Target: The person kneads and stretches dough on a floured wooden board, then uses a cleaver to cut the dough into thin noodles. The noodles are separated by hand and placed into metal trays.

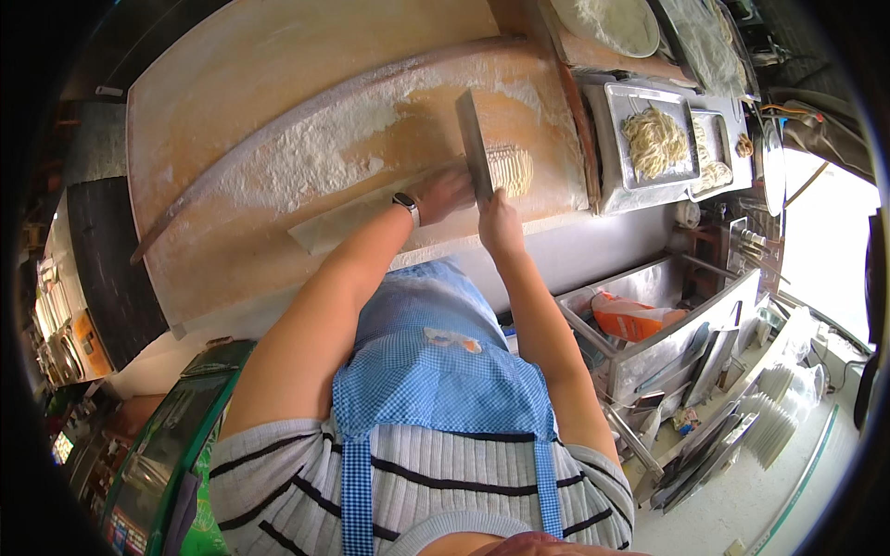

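My right hand [499,221] grips the handle of a broad-bladed kitchen knife [473,142], its blade pointing away from me. Close on the blade's left, my left hand [445,191] lies palm down on a folded sheet of dough [341,221], which stretches left along the board's near side. Whether the blade is in the dough cannot be seen. Right against the knife's other side sits a row of cut noodle strips [511,170]. Loose white flour [299,153] covers much of the wooden board [208,229] beyond my left arm.
A long wooden rolling pin [229,163] lies across the board behind the flour. To the right stand metal trays [659,182] with noodles [655,142], and a bowl of flour [619,24] farther back. Below them is a metal sink or bin [667,354] with an orange bag [629,320].
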Available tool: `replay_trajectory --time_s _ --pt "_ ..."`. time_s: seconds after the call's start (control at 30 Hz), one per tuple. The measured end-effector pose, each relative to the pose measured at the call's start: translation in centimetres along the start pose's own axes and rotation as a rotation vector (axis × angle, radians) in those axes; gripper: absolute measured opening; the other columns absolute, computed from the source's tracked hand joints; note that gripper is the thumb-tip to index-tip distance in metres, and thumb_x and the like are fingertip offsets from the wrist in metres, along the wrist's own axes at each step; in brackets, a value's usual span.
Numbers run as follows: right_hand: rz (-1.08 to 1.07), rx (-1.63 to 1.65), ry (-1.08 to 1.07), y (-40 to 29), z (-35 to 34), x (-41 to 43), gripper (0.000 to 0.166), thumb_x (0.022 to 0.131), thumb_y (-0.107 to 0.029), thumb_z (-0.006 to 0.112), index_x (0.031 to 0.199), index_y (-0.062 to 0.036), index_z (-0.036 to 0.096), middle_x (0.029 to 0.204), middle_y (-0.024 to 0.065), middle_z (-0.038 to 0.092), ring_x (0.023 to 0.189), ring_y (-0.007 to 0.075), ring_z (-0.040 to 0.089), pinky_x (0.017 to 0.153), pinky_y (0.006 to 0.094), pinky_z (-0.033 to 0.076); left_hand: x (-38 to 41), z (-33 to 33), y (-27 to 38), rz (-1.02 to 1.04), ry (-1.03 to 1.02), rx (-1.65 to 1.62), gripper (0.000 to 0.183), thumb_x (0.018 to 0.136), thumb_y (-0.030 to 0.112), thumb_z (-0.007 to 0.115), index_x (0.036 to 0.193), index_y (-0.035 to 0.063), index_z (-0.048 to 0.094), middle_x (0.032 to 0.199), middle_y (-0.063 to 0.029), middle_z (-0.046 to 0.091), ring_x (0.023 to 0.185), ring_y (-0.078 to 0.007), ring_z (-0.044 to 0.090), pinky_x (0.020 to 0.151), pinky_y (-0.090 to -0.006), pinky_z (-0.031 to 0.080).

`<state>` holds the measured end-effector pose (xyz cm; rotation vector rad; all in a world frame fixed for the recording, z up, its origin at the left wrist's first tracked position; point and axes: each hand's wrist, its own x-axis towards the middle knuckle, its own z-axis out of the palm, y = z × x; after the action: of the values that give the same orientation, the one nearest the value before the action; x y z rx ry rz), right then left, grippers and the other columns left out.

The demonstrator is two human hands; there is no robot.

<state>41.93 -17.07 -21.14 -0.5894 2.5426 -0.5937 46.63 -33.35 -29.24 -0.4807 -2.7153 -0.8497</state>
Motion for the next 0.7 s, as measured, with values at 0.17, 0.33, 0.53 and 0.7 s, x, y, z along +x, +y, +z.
replay_trajectory --time_s 0.17,0.33,0.53,0.7 --pt "0.090 -0.086 -0.150 1.1 -0.4 -5.7 0.018 0.090 -0.012 0.040 0.101 0.0018 0.036 0.076 0.0326 0.060 0.073 0.0491 0.060 0.064 0.0554 0.048 0.5 -1.9 1.1 -0.033 -0.227 0.065 0.034 0.083 0.012 0.052 0.117 0.0097 0.055 0.120 -0.0067 0.052 0.111 -0.0250 0.049 0.097 -0.0371 0.042" --pt "0.047 -0.036 -0.021 -0.2 1.8 0.1 0.018 0.091 -0.012 0.039 0.100 0.0032 0.037 0.078 0.0326 0.061 0.074 0.0493 0.060 0.064 0.0549 0.048 -0.4 0.1 -0.2 0.050 0.050 0.016 0.033 0.085 0.012 0.051 0.118 0.0144 0.058 0.123 -0.0071 0.052 0.111 -0.0254 0.049 0.094 -0.0358 0.044" --pt "0.040 -0.061 -0.075 -0.8 -0.9 -3.9 0.018 0.091 -0.012 0.040 0.099 0.0038 0.037 0.074 0.0316 0.060 0.073 0.0490 0.060 0.062 0.0545 0.048 0.9 -3.6 1.4 -0.081 -0.398 0.148 0.036 0.085 0.013 0.048 0.120 0.0129 0.057 0.119 -0.0079 0.053 0.108 -0.0255 0.049 0.094 -0.0370 0.043" --pt "-0.036 -0.010 -0.014 1.0 2.1 -3.4 0.018 0.089 -0.011 0.040 0.099 0.0042 0.038 0.075 0.0302 0.061 0.071 0.0470 0.061 0.063 0.0552 0.049 -2.8 2.9 -1.3 0.008 -0.075 0.153 0.033 0.084 0.011 0.049 0.114 0.0147 0.060 0.118 -0.0078 0.055 0.105 -0.0270 0.052 0.095 -0.0387 0.042"
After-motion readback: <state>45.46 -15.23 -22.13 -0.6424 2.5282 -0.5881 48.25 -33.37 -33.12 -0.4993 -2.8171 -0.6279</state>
